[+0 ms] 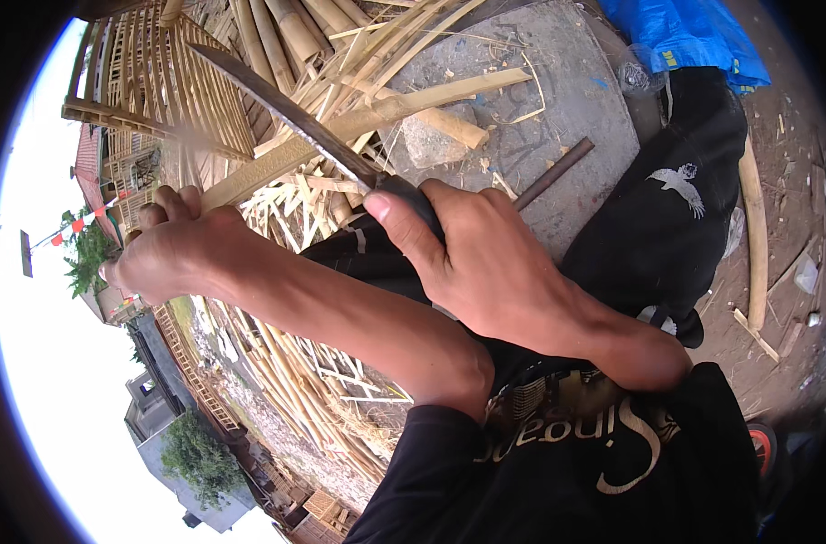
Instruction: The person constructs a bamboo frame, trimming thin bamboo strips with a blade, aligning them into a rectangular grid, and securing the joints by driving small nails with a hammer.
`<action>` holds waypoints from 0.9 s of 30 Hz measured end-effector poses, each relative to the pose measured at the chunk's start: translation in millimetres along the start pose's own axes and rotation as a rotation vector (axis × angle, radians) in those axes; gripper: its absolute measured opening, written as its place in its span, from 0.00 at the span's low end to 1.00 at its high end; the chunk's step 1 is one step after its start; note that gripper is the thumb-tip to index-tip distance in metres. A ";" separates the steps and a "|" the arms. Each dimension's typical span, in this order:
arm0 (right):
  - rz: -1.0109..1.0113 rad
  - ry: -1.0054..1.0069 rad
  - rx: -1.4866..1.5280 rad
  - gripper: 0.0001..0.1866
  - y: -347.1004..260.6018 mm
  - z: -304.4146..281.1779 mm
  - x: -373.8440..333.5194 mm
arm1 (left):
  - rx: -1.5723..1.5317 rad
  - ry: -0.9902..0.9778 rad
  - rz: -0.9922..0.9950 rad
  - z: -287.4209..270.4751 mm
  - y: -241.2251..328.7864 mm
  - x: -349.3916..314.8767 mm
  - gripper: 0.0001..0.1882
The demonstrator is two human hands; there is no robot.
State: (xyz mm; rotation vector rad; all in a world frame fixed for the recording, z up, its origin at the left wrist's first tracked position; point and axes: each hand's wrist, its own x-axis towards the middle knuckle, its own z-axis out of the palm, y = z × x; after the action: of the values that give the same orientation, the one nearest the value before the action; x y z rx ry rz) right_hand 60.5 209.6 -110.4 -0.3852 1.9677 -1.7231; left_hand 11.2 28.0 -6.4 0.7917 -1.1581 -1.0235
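Two bare hands share the work, with one knife (277,106) and one long flat bamboo strip (422,101) between them. The left hand (172,245), out at 9 to 10 o'clock, has its fingers curled around the near end of the strip, the wrist bent and the forearm reaching up from the lower edge toward 10 o'clock. The right hand (499,263), just off the centre toward 3 o'clock, is closed around the knife's dark handle — thumb laid along it, forearm coming in from 4 o'clock. The blade points to 10 o'clock and crosses over the strip, which runs from the left hand toward 1 o'clock; whether the edge touches it, I cannot tell. Near 12 o'clock one pale stone (422,145) sits on one grey board (567,100), with one short bamboo piece (458,129) beside it, and one dark rod (555,172) lies at 2 o'clock. Further out are one blue sheet (694,32) between 1 and 2, one slatted bamboo frame (172,82) at 10, one bamboo pole (753,236) at 3 — and a heap of bamboo sticks (290,385) around 7 to 8, too many to count.
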 end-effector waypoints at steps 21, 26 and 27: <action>0.144 0.010 0.026 0.34 1.9 -25.5 18.2 | -0.048 -0.108 0.042 8.1 8.5 -5.7 0.23; 0.020 0.091 0.214 0.31 -10.4 -49.1 24.7 | -0.247 -0.680 0.271 68.9 31.5 -9.7 0.18; 0.020 0.093 0.271 0.31 -13.4 -47.8 23.3 | -0.315 -0.773 0.265 74.2 26.9 -10.0 0.19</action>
State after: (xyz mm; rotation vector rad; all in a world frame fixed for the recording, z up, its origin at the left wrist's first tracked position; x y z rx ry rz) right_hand 13.9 235.6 -97.5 -0.1925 1.7596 -1.9927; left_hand -55.5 47.5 32.4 -0.0410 -1.6379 -1.2841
